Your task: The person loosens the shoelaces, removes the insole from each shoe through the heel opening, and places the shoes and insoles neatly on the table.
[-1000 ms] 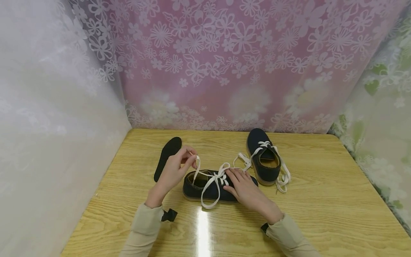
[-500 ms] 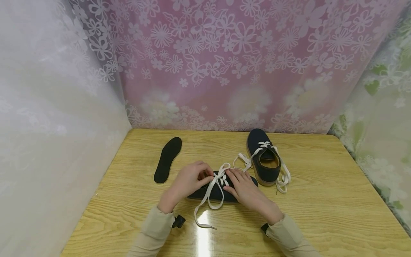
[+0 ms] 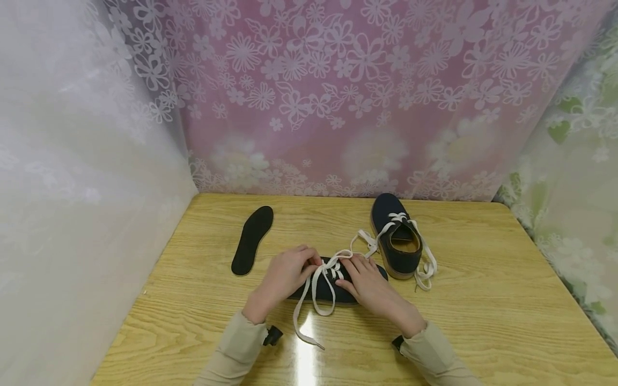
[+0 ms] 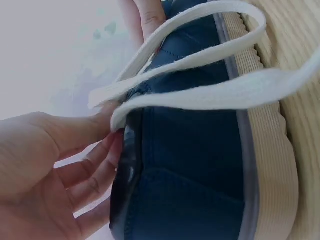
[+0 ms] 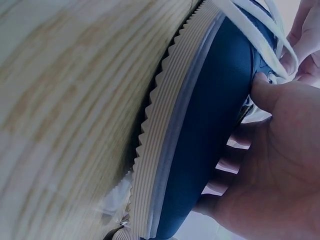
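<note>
A dark navy lace-up shoe (image 3: 345,296) lies sideways in front of me, toe to the right. Its white shoelace (image 4: 215,97) forms a large loop hanging over the near side, and one end trails onto the table. At the lacing, my left hand (image 3: 289,273) pinches the lace between thumb and fingers, covering the shoe's opening in the head view. My right hand (image 3: 369,281) holds the shoe's front part, its thumb beside the eyelets in the right wrist view and its other fingers across the upper. Just what the left fingertips pinch is partly hidden.
A second navy shoe (image 3: 386,209) stands at the back right, its loose white laces spread on both sides. Toward the back left lies a black insole (image 3: 252,241). All rest on a wooden table (image 3: 483,279), with patterned curtains (image 3: 338,107) behind and at the sides.
My left hand moved right from holding up a lace end near the heel to the lacing. That end dropped onto the table. The right hand stayed in place.
</note>
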Demonstrator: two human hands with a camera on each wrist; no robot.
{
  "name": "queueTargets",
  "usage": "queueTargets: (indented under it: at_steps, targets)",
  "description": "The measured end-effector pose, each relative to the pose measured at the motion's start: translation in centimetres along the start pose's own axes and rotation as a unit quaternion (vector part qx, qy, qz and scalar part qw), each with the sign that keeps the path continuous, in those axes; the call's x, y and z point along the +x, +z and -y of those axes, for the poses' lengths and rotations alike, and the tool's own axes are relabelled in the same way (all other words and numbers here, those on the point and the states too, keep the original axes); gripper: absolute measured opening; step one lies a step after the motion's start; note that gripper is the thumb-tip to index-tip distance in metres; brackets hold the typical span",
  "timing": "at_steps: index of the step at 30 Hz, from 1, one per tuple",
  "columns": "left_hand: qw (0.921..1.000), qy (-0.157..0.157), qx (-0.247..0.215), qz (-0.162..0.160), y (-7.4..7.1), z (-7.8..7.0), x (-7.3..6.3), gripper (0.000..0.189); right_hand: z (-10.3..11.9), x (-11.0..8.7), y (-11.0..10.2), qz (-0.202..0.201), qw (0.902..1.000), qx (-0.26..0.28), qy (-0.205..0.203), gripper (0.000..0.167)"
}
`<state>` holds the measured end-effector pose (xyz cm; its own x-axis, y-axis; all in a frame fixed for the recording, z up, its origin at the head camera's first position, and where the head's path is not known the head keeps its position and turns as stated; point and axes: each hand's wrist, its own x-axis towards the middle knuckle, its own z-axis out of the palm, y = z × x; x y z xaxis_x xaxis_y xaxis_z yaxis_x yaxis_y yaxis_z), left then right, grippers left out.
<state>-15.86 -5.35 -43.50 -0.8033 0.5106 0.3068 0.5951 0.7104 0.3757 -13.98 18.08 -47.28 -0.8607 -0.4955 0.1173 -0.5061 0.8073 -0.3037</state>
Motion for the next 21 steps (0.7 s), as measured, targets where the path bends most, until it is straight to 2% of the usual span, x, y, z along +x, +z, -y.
queueTargets:
  at_steps: [3,6,10,12,15,18,21]
  targets:
    - [0.9999,0.004,-0.002,-0.014,-0.4,0.4,-0.1,0.002,0.0,0.0,0.1,0.0,1.0,-0.001,0.002,0.057]
    - [0.9981,0.004,-0.013,-0.06,-1.4,1.1,-0.1,0.005,0.1,0.0,0.1,0.002,1.0,0.001,0.004,0.057]
    - [0.9899,-0.023,-0.022,-0.138,-3.4,2.1,-0.3,0.008,0.0,0.1,0.1,0.002,1.0,0.004,0.002,0.061]
    - [0.9872,-0.042,-0.022,-0.152,-4.2,2.6,-0.4,0.009,0.0,0.1,0.2,-0.002,1.0,0.007,-0.003,0.063]
    - [0.9888,-0.055,-0.04,-0.133,-4.9,3.2,-0.7,0.01,0.0,0.1,0.2,-0.005,0.9999,0.01,-0.006,0.066]
    - [0.993,-0.054,-0.07,-0.079,-5.1,3.3,-0.8,0.009,0.0,0.0,0.2,-0.007,0.9999,0.013,-0.006,0.066]
    - [0.9928,-0.053,-0.107,-0.012,-4.7,3.0,-0.6,0.015,0.0,0.0,0.2,-0.01,0.9999,0.008,-0.005,0.065]
